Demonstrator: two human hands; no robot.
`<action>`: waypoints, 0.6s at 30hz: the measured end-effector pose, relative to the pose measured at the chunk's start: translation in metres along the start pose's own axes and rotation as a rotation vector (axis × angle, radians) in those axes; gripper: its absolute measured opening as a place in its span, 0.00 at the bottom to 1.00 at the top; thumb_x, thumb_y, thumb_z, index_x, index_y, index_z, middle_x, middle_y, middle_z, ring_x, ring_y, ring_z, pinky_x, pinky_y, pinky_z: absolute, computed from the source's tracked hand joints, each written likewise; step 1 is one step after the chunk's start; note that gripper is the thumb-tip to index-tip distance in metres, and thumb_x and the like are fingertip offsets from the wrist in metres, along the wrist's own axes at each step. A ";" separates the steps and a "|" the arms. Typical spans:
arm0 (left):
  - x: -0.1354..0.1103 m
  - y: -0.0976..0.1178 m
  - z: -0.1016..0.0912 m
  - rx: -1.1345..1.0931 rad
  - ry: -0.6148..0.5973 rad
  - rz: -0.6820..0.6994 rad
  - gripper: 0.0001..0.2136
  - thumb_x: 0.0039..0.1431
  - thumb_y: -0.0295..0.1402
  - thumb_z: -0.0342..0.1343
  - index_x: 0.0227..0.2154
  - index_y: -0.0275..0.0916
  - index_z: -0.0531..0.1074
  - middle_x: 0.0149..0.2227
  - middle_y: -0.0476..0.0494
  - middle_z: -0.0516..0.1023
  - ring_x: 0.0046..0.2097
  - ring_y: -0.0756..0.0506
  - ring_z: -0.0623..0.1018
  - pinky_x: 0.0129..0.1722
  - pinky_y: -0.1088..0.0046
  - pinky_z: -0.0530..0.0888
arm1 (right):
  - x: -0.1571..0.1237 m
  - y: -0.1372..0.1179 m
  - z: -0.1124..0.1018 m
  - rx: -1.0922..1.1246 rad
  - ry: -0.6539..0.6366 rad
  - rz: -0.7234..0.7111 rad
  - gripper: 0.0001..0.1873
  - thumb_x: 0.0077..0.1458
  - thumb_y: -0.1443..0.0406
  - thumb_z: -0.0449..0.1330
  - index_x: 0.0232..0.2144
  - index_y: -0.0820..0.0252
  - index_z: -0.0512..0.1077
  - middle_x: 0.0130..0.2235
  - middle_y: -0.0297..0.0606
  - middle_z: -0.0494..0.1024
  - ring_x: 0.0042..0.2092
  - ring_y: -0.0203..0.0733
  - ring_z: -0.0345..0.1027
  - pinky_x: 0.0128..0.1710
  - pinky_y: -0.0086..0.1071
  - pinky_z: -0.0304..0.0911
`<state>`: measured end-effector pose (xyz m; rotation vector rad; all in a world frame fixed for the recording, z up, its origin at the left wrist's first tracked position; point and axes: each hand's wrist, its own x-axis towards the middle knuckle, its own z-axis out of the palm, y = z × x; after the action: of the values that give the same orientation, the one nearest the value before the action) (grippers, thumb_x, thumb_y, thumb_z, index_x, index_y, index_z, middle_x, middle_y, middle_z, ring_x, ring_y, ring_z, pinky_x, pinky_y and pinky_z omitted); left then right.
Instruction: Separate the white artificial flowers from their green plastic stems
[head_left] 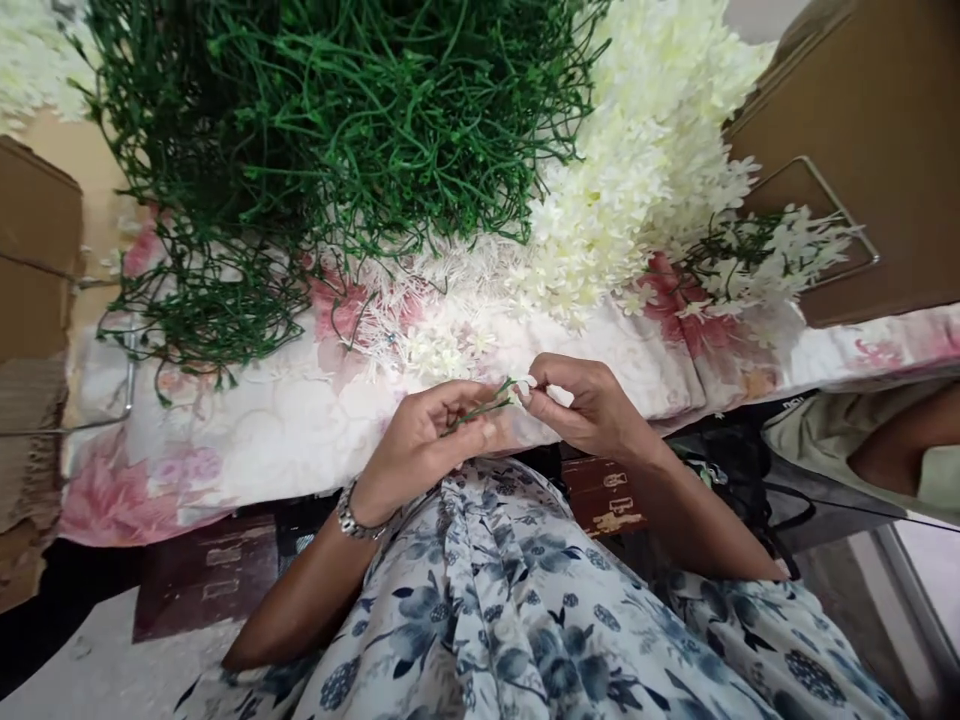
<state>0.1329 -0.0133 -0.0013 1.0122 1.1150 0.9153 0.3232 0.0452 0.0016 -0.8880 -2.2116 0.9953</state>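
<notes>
My left hand (435,435), with a metal watch at the wrist, is closed on a thin green plastic stem (480,410). Close by on the right, my right hand (589,400) pinches a small white artificial flower (523,388) at the stem's forked tip. Whether the flower is seated on the tip cannot be made out. Just beyond my hands, loose white blossoms (435,352) and white thread-like pieces (390,315) lie on the floral cloth (292,440). Farther off rises a big heap of green stems (375,120), and beside it a pile of cream-white flowers (615,190).
A small tangle of green stems (217,300) lies at the left. Finished-looking white sprigs (772,255) rest at the right by a cardboard box (862,140) with a wire handle. Another cardboard piece (34,300) stands at the left edge. A person's arm (892,445) shows at the right.
</notes>
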 end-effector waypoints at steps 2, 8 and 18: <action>-0.003 0.004 -0.003 0.007 -0.023 -0.003 0.19 0.49 0.36 0.60 0.45 0.36 0.70 0.34 0.42 0.76 0.30 0.50 0.72 0.26 0.78 0.69 | -0.004 0.002 -0.005 0.010 0.031 0.016 0.08 0.55 0.68 0.54 0.24 0.62 0.66 0.23 0.29 0.64 0.25 0.27 0.57 0.26 0.22 0.53; -0.013 0.017 -0.004 0.116 0.068 -0.020 0.19 0.52 0.43 0.55 0.45 0.39 0.71 0.34 0.41 0.75 0.33 0.47 0.74 0.27 0.77 0.70 | -0.017 0.013 -0.054 -0.199 0.318 0.050 0.07 0.53 0.68 0.55 0.23 0.61 0.64 0.22 0.29 0.63 0.25 0.29 0.56 0.26 0.24 0.52; -0.003 0.008 0.006 0.401 0.193 -0.004 0.15 0.44 0.47 0.59 0.33 0.45 0.77 0.30 0.48 0.80 0.33 0.47 0.78 0.34 0.78 0.75 | -0.023 0.085 -0.209 -1.025 0.796 0.702 0.13 0.56 0.66 0.46 0.34 0.63 0.70 0.33 0.44 0.74 0.33 0.39 0.64 0.34 0.31 0.56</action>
<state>0.1371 -0.0150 0.0080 1.2634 1.5019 0.8150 0.5126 0.1599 0.0495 -2.1221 -1.5859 -0.3915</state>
